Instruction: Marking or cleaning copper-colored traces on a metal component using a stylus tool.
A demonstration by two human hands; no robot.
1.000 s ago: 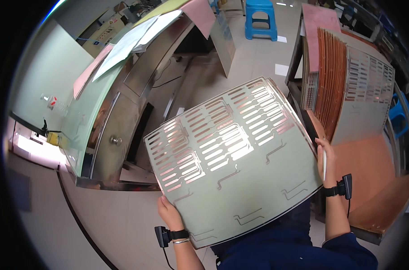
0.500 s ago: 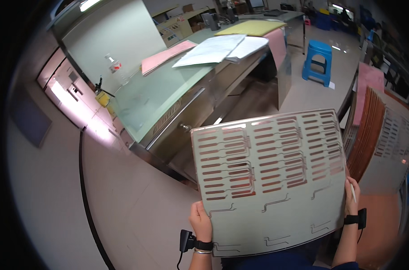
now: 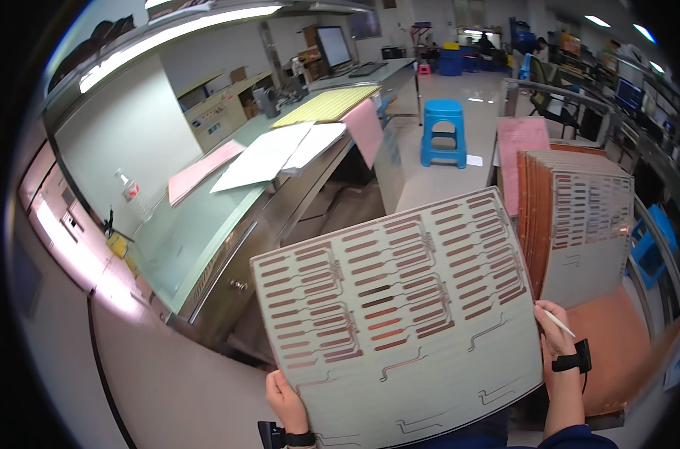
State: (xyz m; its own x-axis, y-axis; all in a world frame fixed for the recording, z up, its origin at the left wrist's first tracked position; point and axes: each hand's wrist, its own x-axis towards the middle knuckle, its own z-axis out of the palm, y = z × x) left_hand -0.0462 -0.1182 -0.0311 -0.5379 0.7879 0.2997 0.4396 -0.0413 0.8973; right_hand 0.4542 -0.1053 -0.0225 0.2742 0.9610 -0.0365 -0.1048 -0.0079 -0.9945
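A large pale printed circuit board panel [image 3: 430, 367] with rows of copper-coloured strips and thin traces is held tilted in front of me. My left hand [image 3: 286, 404] is closed on its left edge near the lower corner. My right hand [image 3: 555, 333] grips the right edge, its fingers partly behind the board. A thin white pen-like stick [image 3: 560, 323] also sits in my right hand and points away from the panel. Each wrist wears a black strap with a small black box. Right of the board stands a stack of similar panels [image 3: 588, 277], upright and leaning, with copper-brown edges.
A glass-topped workbench [image 3: 168, 251] at left bears white papers [image 3: 269, 153], pink sheets [image 3: 201, 173], a yellow ridged board [image 3: 328, 105] and a clear bottle [image 3: 130, 191]. A blue stool [image 3: 444, 135] stands on the floor beyond. Metal rails flank the panel stack. A person [image 3: 531, 46] is far back.
My view has swung right and up, so the bench and stool sit further left and more of the room shows. The board stays in both hands and appears lower and further left.
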